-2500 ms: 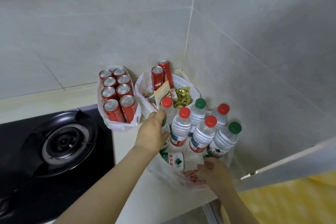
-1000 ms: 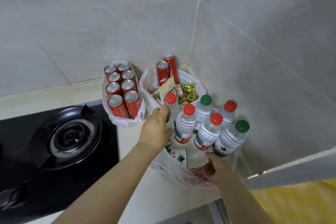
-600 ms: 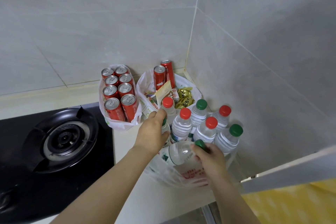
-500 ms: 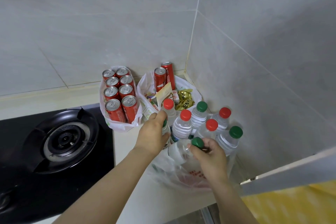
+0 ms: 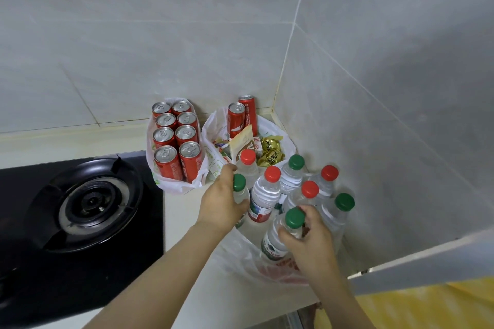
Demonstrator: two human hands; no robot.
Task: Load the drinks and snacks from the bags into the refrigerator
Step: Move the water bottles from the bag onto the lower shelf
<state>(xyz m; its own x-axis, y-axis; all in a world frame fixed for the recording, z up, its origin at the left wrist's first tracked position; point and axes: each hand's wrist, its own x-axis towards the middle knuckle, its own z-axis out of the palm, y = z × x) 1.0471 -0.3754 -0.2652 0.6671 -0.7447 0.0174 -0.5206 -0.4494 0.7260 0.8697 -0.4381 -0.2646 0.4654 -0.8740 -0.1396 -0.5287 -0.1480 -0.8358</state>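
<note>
Left hand (image 5: 221,204) gripping the far bottle (image 5: 239,185), right hand (image 5: 311,244) the near bottle (image 5: 276,236), I'd lift both straight up, sparing neighbours (image 5: 267,191).

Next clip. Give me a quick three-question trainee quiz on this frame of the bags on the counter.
1. True or false: the left hand grips a red-capped bottle.
2. How many cans stand in the bag beside the gas burner?
3. The right hand grips: A) a can, B) a green-capped bottle, C) a snack packet.
Key: 1 false, its bottle has a green cap. 2 eight. 3 B.
</note>
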